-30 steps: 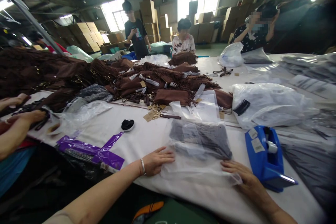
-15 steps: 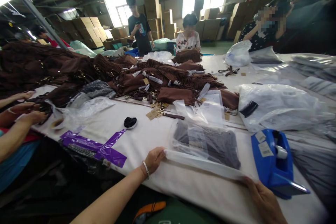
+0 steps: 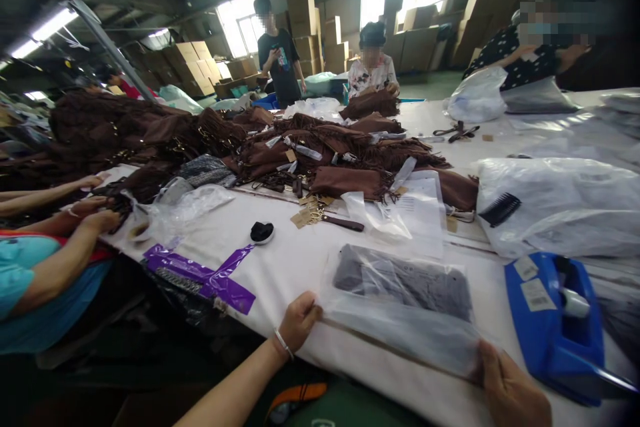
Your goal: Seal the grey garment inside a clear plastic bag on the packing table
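A clear plastic bag (image 3: 400,327) with a dark, flat item (image 3: 395,280) inside lies at the table's near edge. My left hand (image 3: 299,323), with a bracelet at the wrist, pinches the bag's left near corner. At the right near corner, my right hand (image 3: 510,387) grips the same bag between thumb and fingers. The bag's free end is stretched between both hands, toward me. Just right of it stands a blue tape dispenser (image 3: 535,327). Beyond the bag are a white printed sheet (image 3: 427,213) and a brown strap (image 3: 343,222) with metal clasps.
Brown fringed bags (image 3: 345,180) are heaped across the middle and left. A large plastic sack (image 3: 560,200) with a black comb (image 3: 500,209) on it lies at right. Purple tape (image 3: 230,287) marks the near edge. A co-worker's hands (image 3: 97,213) work at left; other people are across the table.
The bag's near end, a narrow folded strip before, now lies spread wider and flatter between my hands. Both hands keep their hold. The view has shifted slightly left.
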Demonstrator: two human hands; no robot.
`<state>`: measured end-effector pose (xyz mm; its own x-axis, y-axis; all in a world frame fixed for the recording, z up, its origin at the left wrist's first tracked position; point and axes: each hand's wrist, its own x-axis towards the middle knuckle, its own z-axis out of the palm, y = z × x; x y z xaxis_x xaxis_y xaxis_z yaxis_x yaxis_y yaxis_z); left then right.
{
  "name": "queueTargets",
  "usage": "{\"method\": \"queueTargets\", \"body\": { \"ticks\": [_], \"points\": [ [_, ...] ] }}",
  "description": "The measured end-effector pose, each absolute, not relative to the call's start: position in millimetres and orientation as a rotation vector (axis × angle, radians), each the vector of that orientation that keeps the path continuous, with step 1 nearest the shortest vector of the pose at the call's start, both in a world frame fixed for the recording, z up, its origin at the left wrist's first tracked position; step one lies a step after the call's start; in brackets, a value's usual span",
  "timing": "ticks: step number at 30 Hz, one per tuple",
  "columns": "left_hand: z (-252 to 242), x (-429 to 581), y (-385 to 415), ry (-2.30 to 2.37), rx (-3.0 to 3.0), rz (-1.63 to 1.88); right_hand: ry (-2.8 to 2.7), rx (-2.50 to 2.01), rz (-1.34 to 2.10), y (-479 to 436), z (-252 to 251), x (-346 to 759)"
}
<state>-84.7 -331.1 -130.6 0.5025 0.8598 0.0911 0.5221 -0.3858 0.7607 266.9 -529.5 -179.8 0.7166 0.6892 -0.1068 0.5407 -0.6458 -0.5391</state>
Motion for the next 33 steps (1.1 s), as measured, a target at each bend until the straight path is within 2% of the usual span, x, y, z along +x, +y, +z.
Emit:
{"method": "queueTargets", "body": {
  "ticks": [5,9,11,14,18,21,26,30,33],
  "points": [
    [-143.4,-66.8,-327.5,1.353,2.108,0.691,-0.964,-2.465,0.426,-534.0,-178.1,264.9],
    [-118.2,-68.1,-314.0,1.407,2.205,0.651,-1.019,-2.489,0.438,-531.0,-176.9,264.9],
    [-96.0,-59.6,-313.2,1.351,2.318,0.745,-1.132,-2.453,0.338,-529.3,-178.7,265.0],
    [-70.4,-25.7,-323.3,0.991,2.561,0.843,-1.292,-2.378,0.198,-528.9,-182.7,264.5],
    [-73.0,26.8,-337.6,0.592,2.61,0.47,-1.226,-2.416,0.147,-530.2,-185.5,262.8],
    [-83.9,40.8,-337.5,0.61,2.53,0.273,-1.215,-2.394,0.172,-530.4,-185.1,260.9],
    [-82.7,33.4,-332.9,0.627,2.453,0.169,-1.172,-2.424,0.216,-529.7,-181.6,258.2],
    [-82.2,38.1,-333.2,0.732,2.489,-0.139,-1.106,-2.454,0.329,-528.7,-178.4,255.8],
    [-83.1,41.8,-331.0,0.82,2.38,-0.115,-1.032,-2.447,0.375,-527.6,-176.1,252.6]
  ]
}}
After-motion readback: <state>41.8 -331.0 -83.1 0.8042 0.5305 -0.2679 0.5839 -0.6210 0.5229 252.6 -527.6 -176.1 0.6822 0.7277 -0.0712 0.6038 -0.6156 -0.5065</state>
